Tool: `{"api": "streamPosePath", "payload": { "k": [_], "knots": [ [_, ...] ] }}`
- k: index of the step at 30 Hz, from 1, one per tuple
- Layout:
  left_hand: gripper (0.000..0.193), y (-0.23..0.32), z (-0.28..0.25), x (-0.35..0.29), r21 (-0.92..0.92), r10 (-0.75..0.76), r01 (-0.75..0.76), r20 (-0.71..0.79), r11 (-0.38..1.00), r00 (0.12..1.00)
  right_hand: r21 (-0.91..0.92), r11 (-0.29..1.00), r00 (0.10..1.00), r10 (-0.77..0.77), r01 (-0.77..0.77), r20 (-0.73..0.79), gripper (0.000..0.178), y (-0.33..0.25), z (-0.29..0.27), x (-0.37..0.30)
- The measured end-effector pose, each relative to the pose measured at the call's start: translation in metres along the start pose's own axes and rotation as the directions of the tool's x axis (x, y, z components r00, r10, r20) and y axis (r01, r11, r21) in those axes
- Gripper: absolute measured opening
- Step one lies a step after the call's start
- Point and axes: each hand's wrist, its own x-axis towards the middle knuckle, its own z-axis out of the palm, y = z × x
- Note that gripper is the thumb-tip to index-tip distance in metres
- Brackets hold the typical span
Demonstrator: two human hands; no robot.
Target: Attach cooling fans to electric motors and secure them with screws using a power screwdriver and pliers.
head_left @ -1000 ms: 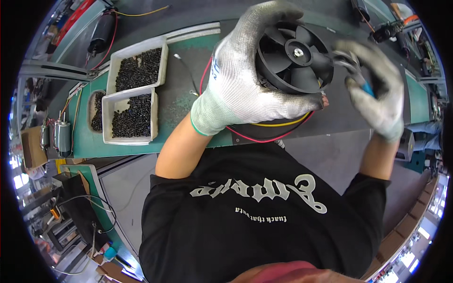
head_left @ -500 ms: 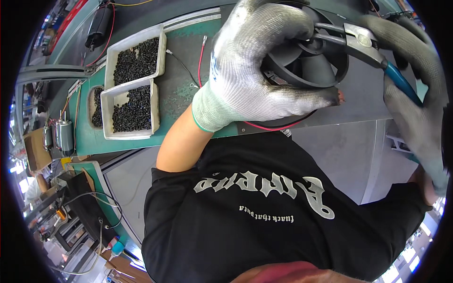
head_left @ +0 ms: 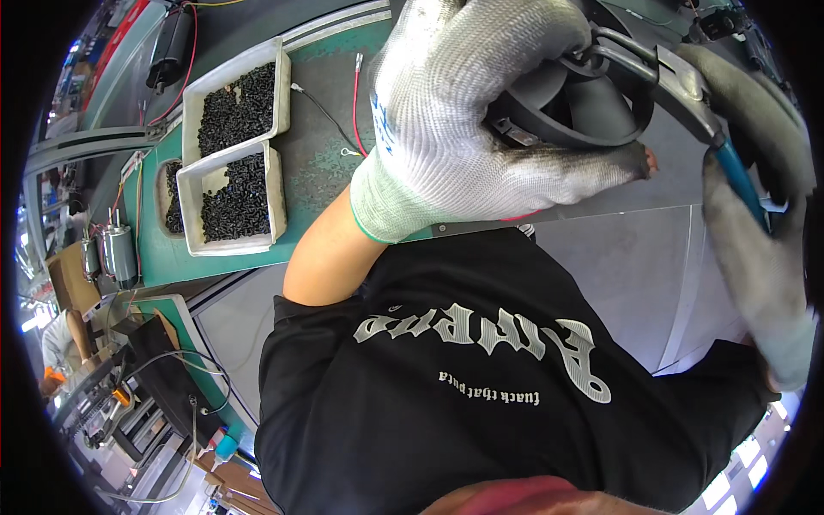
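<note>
Head view: holding the fan (head_left: 592, 103) from its left side with the gloved left hand (head_left: 489, 112), gripping it firmly with fingers bent over the upper part and thumb stretched along the lower rim. Keeping it tilted above the bench (head_left: 167, 268), partly hidden behind those same fingers. Gripping the pliers (head_left: 682, 83) by their blue handles in the gloved right hand (head_left: 764, 163), at the right of the fan. Reaching with the plier nose to the middle of the fan, close by the left fingers; cannot tell whether biting on anything there.

Can see, left of the left hand, a black wire (head_left: 329, 119) and a red wire (head_left: 356, 94) lying near each other on the bench. Can see farther left an upper bin (head_left: 281, 86) and a lower bin (head_left: 275, 197), pale and touching, with black bits (head_left: 236, 107) in both, plus more in a small dish (head_left: 161, 197) just beside them. Can make out a silver motor (head_left: 120, 253) at the far left.
</note>
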Motion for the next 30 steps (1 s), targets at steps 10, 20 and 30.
{"api": "streamPosePath", "payload": {
  "k": [10, 20, 30],
  "knots": [
    [0.086, -0.019, 0.004, -0.028, -0.435, -0.252, 0.157, -0.17, 0.887, 0.952, 0.576, 0.804, 0.843, 0.203, 0.147, -0.498, 0.038, 0.133, 0.067, -0.074],
    [0.063, -0.054, 0.001, -0.064, -0.511, -0.306, 0.16, -0.216, 0.845, 0.927, 0.008, 0.813, 0.762, 0.549, -0.582, -0.343, 0.045, 0.272, 0.195, -0.179],
    [0.07, -0.044, 0.0, -0.028, -0.542, -0.022, 0.012, -0.012, 0.84, 1.0, 0.258, 0.939, 0.751, 0.337, -0.226, -0.568, 0.047, 0.156, 0.119, -0.149]
  ]
}}
